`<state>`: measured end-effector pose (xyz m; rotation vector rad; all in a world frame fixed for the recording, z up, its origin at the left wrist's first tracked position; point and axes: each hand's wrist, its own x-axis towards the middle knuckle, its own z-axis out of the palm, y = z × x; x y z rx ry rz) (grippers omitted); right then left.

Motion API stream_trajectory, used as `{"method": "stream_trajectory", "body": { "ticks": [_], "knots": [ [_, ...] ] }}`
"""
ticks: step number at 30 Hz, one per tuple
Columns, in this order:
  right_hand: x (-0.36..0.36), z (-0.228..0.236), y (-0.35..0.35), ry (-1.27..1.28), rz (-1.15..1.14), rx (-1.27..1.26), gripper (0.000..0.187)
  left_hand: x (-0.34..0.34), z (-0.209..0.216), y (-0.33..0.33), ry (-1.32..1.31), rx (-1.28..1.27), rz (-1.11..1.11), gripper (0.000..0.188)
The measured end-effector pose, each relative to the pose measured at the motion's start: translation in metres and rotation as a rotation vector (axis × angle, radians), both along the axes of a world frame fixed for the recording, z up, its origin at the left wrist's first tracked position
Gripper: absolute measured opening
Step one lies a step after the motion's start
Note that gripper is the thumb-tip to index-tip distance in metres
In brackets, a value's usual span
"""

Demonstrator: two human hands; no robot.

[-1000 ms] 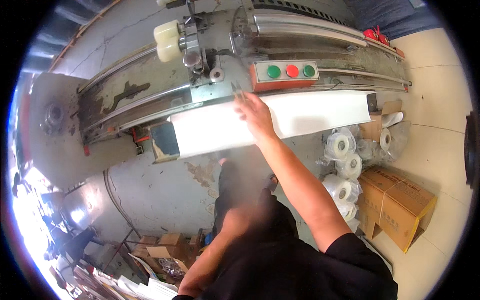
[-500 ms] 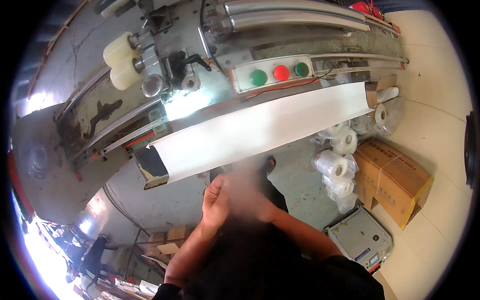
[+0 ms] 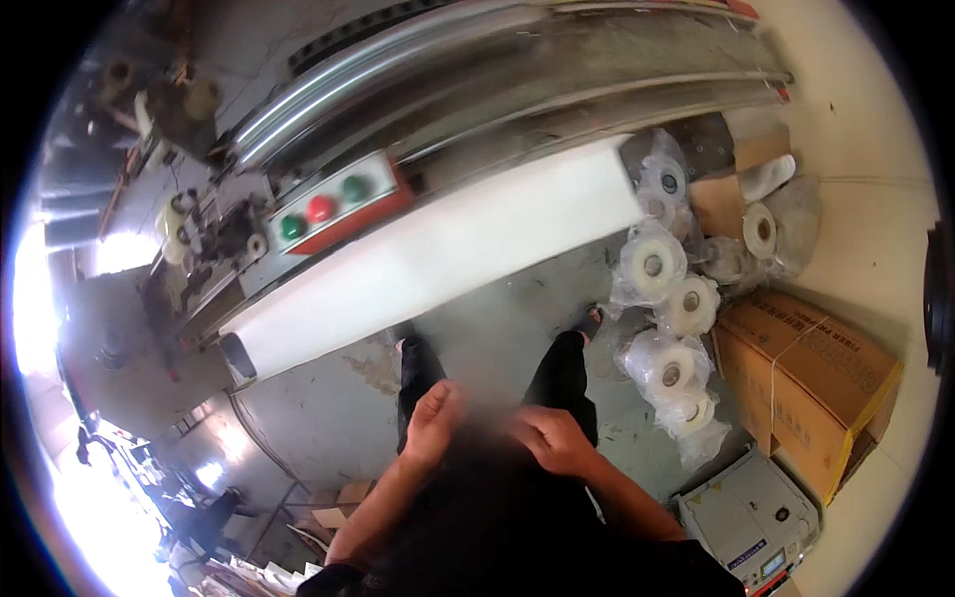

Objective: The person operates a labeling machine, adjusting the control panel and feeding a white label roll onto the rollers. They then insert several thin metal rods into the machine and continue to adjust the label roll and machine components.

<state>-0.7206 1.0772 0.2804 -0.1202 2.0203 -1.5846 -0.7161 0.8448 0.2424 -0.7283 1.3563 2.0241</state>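
The white sheet [image 3: 438,261] lies lengthwise along the near side of the machine [image 3: 557,85], just below the button box [image 3: 356,227], with a dark end piece [image 3: 237,356] showing past its left end. It looks thin, smooth and matt, so it should be light for its length and bend easily – more likely to sag or crease than to break. The long near edge seems the best place to take hold, at two points well apart, pinched gently; a grip at one end alone would probably let the middle droop.

Both hands are clear of the sheet, in front of the body. The left hand [image 3: 435,423] has its fingers curled in; the right hand [image 3: 552,438] is bent toward it – a blur covers the space between, so I cannot tell whether either grasps anything.
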Motion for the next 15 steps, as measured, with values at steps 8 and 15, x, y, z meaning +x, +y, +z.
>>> {"method": "stream_trajectory", "body": {
  "ticks": [8,15],
  "knots": [
    [-0.025,0.092,0.402,0.088,-0.466,0.225,0.022,-0.023,0.062,0.267,0.09,0.209,-0.297,0.037],
    [0.133,0.111,0.772,0.125,-0.82,1.253,0.023,-0.001,-0.02,0.223,0.302,-0.422,-1.013,0.039]
  ]
}}
